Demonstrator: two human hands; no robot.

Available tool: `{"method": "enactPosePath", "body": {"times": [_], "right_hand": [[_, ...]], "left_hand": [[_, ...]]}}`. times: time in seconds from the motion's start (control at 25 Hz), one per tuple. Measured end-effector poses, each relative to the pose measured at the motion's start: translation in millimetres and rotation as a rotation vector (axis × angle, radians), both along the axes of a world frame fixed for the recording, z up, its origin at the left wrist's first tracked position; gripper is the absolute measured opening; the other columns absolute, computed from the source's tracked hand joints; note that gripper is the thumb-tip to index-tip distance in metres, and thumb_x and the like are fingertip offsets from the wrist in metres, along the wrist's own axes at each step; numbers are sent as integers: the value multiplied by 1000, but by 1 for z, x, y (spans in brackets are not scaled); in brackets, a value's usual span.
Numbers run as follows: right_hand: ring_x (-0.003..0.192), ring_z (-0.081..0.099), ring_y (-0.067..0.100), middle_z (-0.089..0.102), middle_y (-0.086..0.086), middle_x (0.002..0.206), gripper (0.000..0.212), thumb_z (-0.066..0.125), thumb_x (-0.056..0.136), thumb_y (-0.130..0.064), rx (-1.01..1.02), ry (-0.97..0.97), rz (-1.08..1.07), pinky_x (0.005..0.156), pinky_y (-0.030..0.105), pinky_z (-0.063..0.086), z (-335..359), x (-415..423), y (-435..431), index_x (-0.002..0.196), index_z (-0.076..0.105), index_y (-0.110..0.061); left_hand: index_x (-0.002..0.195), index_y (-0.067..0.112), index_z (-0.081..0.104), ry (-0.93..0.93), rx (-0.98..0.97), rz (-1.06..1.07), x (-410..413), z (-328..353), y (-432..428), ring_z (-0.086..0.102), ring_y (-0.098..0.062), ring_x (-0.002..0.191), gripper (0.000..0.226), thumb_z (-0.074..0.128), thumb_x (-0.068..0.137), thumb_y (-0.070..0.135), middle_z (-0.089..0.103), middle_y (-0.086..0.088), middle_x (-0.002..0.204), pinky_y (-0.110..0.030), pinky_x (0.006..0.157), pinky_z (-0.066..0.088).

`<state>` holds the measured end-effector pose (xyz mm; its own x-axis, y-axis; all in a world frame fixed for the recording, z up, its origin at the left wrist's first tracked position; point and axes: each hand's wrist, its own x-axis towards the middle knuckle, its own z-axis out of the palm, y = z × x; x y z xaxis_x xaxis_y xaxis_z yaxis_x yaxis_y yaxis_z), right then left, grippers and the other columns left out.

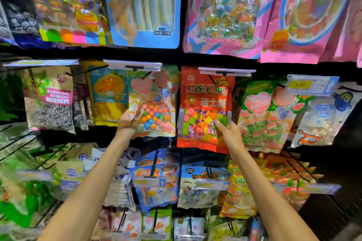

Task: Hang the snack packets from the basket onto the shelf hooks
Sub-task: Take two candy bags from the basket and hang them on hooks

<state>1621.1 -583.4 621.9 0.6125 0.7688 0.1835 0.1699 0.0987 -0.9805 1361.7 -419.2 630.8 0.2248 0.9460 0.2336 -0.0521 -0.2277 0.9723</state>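
The left hand [130,121], just left of the frame's centre, grips the lower left corner of the gumball packet [154,101]. Its thumb lies across the front and the fingers curl behind. The right hand [229,133], a little right of centre, pinches the lower right edge of the red candy packet [203,103] with the thumb on the clear window and the other fingers at the edge (how far they wrap behind cannot be told). Both bare forearms rise from the bottom of the frame.

The two packets hang side by side in the middle row. Each top sits at a black hook [212,79] under a clear price-tag holder [135,65]. Just right of the red packet hangs a green watermelon-candy packet [268,115], below a yellow price label [299,84]. Left of the gumball packet are a mango packet [109,96] and then a seed packet [49,100] at the far left.

Across the top, a blue packet of sticks [143,6] hangs at upper centre and pink candy bags [225,10] at upper right. More packets crowd the lower rows, blurred toward the edges.
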Motion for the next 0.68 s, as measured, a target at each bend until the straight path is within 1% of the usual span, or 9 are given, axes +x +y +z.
{"method": "enactPosePath", "body": {"times": [0.12, 0.2, 0.28, 0.32, 0.36, 0.4, 0.48, 0.56, 0.68], "right_hand": [[139, 38, 21, 39, -3, 151, 70, 58, 95, -44, -53, -22, -12, 110, 38, 33, -3, 4, 3, 152, 32, -13], [127, 47, 38, 55, 25, 133, 58, 52, 99, -41, -125, -67, -46, 100, 42, 40, -5, 2, 2, 135, 48, 5], [104, 53, 48, 54, 37, 109, 65, 46, 100, -47, -199, -145, -36, 82, 42, 43, -4, -5, -4, 116, 51, 16], [86, 57, 40, 54, 31, 87, 72, 43, 96, -58, -218, -169, -30, 72, 37, 40, 0, -11, -7, 105, 55, 11], [70, 52, 22, 46, 10, 70, 73, 41, 87, -72, -261, -213, -35, 66, 30, 35, 0, -11, -7, 96, 56, -1], [67, 42, 7, 34, -8, 71, 70, 41, 84, -77, -310, -259, -60, 65, 27, 32, 0, -11, -6, 101, 55, -11], [76, 42, 7, 30, -13, 82, 57, 47, 95, -58, -410, -338, -95, 65, 27, 32, 0, -10, -5, 123, 44, -8], [83, 46, 17, 32, -9, 84, 36, 51, 99, -39, -513, -460, -115, 59, 26, 31, 5, -15, -9, 112, 32, -13], [82, 47, 21, 40, -1, 86, 36, 56, 97, -37, -605, -592, -133, 55, 28, 33, 13, -22, -17, 105, 30, -13]], "left_hand": [[126, 14, 57, 84, 21, 2, -2, 3, 2, 65, -14, 99, 37, 59, 96, 36, 67, 3, 109, -20, 61, 53], [134, 1, 53, 195, 39, 5, -5, 6, 4, 59, -28, 115, 50, 58, 97, 36, 60, -20, 129, -34, 88, 52], [134, -10, 47, 268, 41, -19, -8, 7, 5, 66, -18, 97, 44, 51, 102, 20, 57, -34, 123, -22, 82, 52], [127, -9, 52, 302, 43, -34, -11, 8, 5, 63, -5, 72, 37, 49, 102, 18, 62, -33, 103, -13, 62, 50], [110, -3, 58, 365, 39, -49, -12, 11, 6, 51, -1, 56, 26, 51, 102, 20, 61, -18, 80, -10, 47, 42], [91, 9, 56, 429, 52, -55, -15, 13, 6, 44, -1, 53, 20, 53, 100, 26, 51, -5, 70, -12, 44, 36], [80, 16, 49, 585, 124, -10, -20, 9, 15, 52, -16, 67, 25, 56, 97, 32, 50, -2, 75, -25, 54, 39], [89, 12, 52, 819, 203, 67, -28, 8, 20, 58, -32, 83, 20, 55, 95, 31, 58, -10, 87, -31, 62, 38], [97, 12, 53, 1008, 268, 92, -42, 16, 18, 61, -36, 92, 32, 39, 95, 41, 64, -16, 102, -35, 70, 46]]}}
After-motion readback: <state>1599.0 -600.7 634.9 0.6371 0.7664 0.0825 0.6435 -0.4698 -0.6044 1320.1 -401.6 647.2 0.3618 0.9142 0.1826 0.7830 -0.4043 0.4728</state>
